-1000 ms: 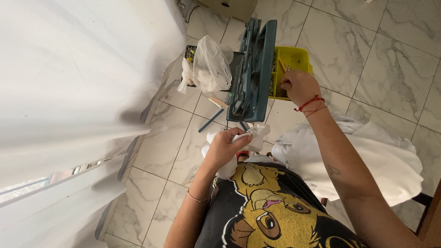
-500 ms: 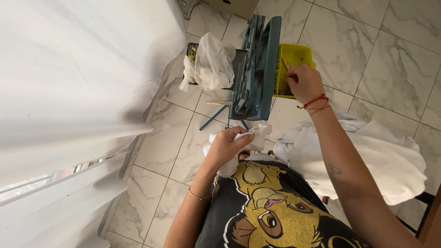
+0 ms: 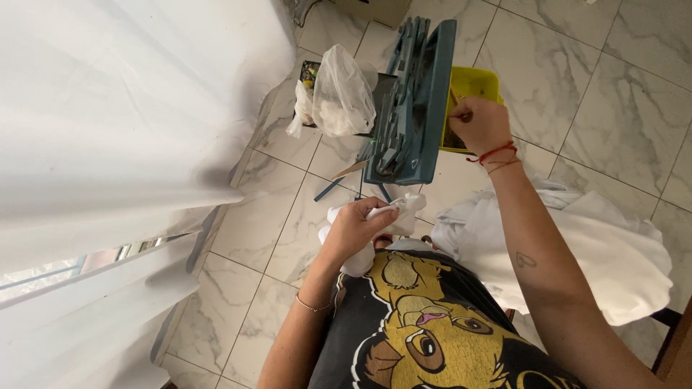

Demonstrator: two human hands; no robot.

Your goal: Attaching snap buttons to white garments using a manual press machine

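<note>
My left hand (image 3: 357, 229) is closed around a crumpled white cloth (image 3: 404, 210), held close to my chest above the floor. My right hand (image 3: 481, 124) reaches forward with pinched fingers on a thin stick-like tool, its tip over a yellow tray (image 3: 476, 83) on the floor. A red string bracelet sits on that wrist. Between the two hands stands a dark teal easel (image 3: 414, 101), seen edge-on from above.
A clear plastic bag (image 3: 342, 94) of white stuff sits left of the easel. White fabric (image 3: 613, 252) lies bunched at the right. A white curtain (image 3: 108, 122) fills the left side. The floor is marbled tile (image 3: 613, 108).
My right hand has moved a little forward over the yellow tray. The left hand keeps its grip on the cloth, barely shifted.
</note>
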